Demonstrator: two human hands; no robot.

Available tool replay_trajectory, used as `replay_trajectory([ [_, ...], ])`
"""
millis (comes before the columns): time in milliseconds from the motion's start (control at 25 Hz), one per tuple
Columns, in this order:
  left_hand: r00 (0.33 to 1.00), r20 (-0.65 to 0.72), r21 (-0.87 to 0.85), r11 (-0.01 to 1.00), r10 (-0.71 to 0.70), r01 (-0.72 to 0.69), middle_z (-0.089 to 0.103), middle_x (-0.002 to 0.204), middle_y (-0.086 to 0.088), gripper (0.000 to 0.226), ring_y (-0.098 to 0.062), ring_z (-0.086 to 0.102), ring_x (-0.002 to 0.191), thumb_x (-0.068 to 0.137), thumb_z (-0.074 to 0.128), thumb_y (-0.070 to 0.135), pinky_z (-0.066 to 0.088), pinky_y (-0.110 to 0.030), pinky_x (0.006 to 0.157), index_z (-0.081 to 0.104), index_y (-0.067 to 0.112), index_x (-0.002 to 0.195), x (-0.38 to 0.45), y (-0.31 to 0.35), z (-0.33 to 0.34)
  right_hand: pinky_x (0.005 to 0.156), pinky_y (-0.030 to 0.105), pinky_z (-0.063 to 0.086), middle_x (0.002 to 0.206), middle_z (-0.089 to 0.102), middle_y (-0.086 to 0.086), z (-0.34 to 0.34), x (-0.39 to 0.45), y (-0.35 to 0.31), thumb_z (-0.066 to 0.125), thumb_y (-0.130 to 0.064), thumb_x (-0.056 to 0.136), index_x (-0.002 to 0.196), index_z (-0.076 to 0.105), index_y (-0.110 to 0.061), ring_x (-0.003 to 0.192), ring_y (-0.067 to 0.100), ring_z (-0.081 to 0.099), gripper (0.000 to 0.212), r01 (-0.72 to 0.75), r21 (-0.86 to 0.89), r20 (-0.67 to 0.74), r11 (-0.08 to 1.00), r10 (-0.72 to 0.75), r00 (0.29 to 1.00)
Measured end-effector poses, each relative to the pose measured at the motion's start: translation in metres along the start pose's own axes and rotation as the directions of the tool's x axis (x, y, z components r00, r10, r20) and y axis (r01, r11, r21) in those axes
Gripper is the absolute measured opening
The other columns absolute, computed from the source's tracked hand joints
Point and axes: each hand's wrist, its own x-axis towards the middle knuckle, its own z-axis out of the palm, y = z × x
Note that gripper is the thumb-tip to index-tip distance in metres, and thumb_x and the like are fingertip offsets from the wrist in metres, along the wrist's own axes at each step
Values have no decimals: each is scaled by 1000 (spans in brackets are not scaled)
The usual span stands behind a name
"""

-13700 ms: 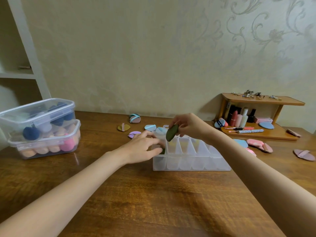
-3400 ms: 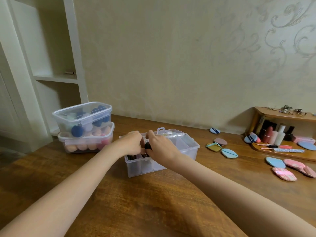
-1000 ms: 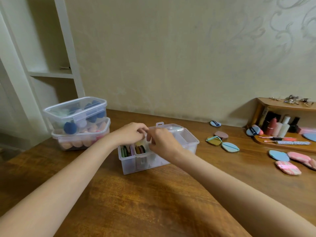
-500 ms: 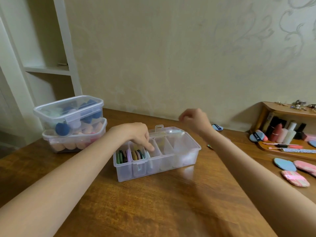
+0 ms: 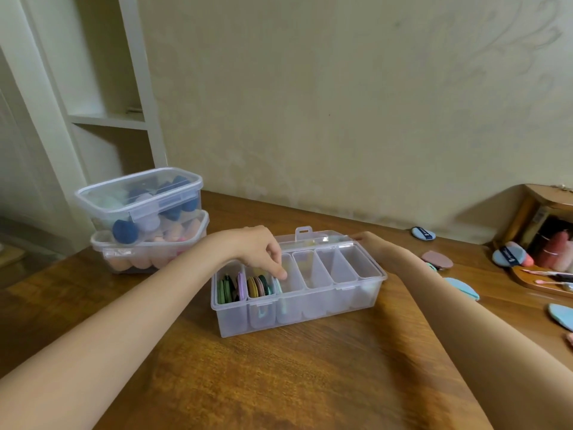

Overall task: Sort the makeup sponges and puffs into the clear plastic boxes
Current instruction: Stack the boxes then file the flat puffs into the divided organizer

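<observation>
The clear divided box [image 5: 297, 301] sits open on the wooden table [image 5: 279, 383], right under both hands. The left hand [image 5: 257, 252] hovers over its left end with fingers loosely curled downward, the fingertips [image 5: 281, 274] dipping at the edge of the third compartment and touching a pale puff there; whether it is pinching that puff I cannot tell. The right hand [image 5: 370, 240] rests at the back right rim of the box by the folded-back lid [image 5: 316, 240], and its fingers are mostly hidden, so its grasp cannot be told. The two leftmost compartments hold flat puffs standing on edge: green and lilac puffs [image 5: 229, 290] in the first, yellow, pink and dark green puffs [image 5: 260, 285] in the second. The remaining compartments to the right look bare. Behind the left forearm stand two stacked lidded tubs [image 5: 145, 221] filled with blue and peach sponges. To the right of the box, loose puffs lie on the table: a blue one [image 5: 423, 234] near the wall, a mauve one [image 5: 437, 259], and a light blue one [image 5: 462, 287]. A small wooden shelf [image 5: 539, 206] with cosmetics stands at the far right.
</observation>
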Motion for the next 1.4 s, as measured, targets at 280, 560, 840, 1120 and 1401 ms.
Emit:
replay_trajectory([
  [280, 995, -95, 29, 1000, -4, 7, 36, 132, -3, 22, -24, 29, 127, 86, 61, 39, 32, -41, 104, 64, 33, 107, -4, 14, 16, 79, 19, 55, 100, 69, 17, -38, -28, 5, 54, -3, 88, 103, 70, 1, 79, 8, 71, 22, 234, 344, -604, 909, 24, 796],
  [560, 995, -100, 55, 998, -13, 19, 27, 145, -9, 28, -35, 20, 137, 89, 54, 33, 27, -46, 109, 60, 33, 116, 25, 61, 24, 73, 11, 46, 97, 57, 4, -22, -119, -23, 64, -7, 83, 103, 73, -7, 79, 17, 61, 22, 470, -153, -482, 869, -481, 733],
  [840, 980, -193, -32, 998, 44, -51, 44, 136, -16, 13, -23, 53, 93, 91, 52, 19, 39, -23, 62, 62, 28, 90, 27, 76, 31, 77, 35, 50, 107, 58, 16, 26, -119, -20, 48, -2, 92, 119, 61, -5, 93, 30, 60, 30, 408, -555, -244, 725, -611, 753],
  [1120, 936, -346, -122, 985, 72, -121, 47, 132, -7, 21, -24, 44, 126, 90, 55, 19, 40, -35, 96, 67, 21, 108, 5, 78, 28, 82, 32, 49, 104, 70, 15, 22, -121, -24, 42, -8, 95, 114, 65, -8, 102, 27, 59, 30, 387, -463, -245, 798, -535, 809],
  [1401, 972, -169, -20, 985, 164, -170, 56, 91, 10, 13, -8, 53, 85, 88, 58, 20, 40, -15, 63, 63, 14, 98, 16, 88, 32, 70, 32, 48, 90, 72, 15, -52, -109, 29, 44, -2, 86, 92, 72, -2, 85, 31, 64, 28, 134, -125, -612, 983, -183, 770],
])
